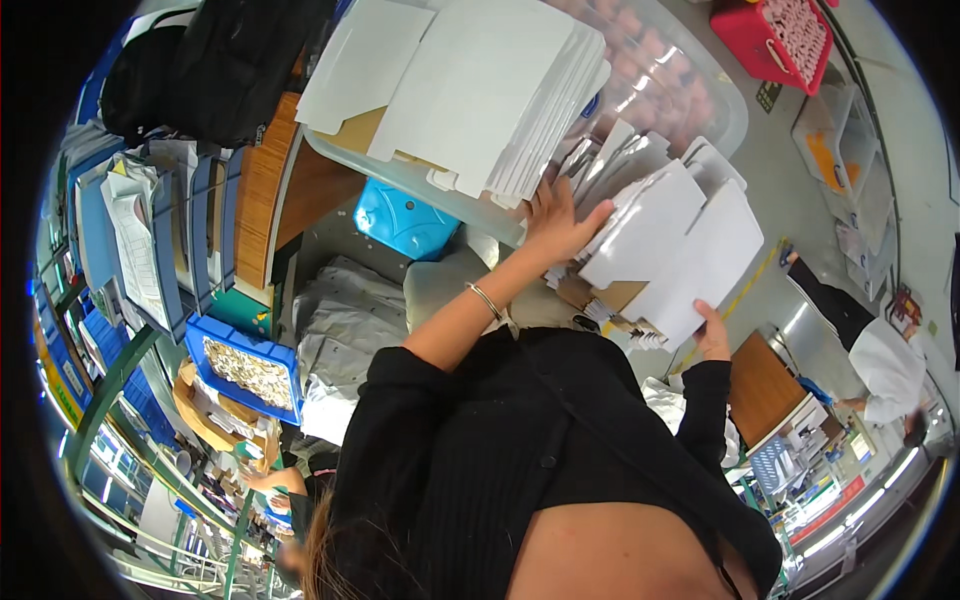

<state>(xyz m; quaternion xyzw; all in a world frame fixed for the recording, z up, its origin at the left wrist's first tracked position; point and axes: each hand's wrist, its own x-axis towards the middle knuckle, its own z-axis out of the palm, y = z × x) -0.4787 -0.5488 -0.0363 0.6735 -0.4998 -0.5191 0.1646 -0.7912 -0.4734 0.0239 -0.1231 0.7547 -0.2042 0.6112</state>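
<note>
Fingers spread, my left hand (562, 226) is between two stacks of flat white cartons. Its fingertips are at the edge of the larger carton stack (475, 85), and its thumb is against the nearer, smaller carton stack (665, 235). My right hand (712, 332) holds that smaller stack by its lower right edge, thumb on the top face and the other fingers hidden beneath. Its cartons are tilted and fanned, with some brown inner board showing. The larger stack lies across a clear plastic bin (440, 188).
Pink items (665, 65) fill part of the clear bin. At the left are a blue stool (405, 218), blue file racks (170, 240) and a blue tray (240, 368) of small pieces. A red basket (770, 45) stands far right; another person (885, 365) is at the right.
</note>
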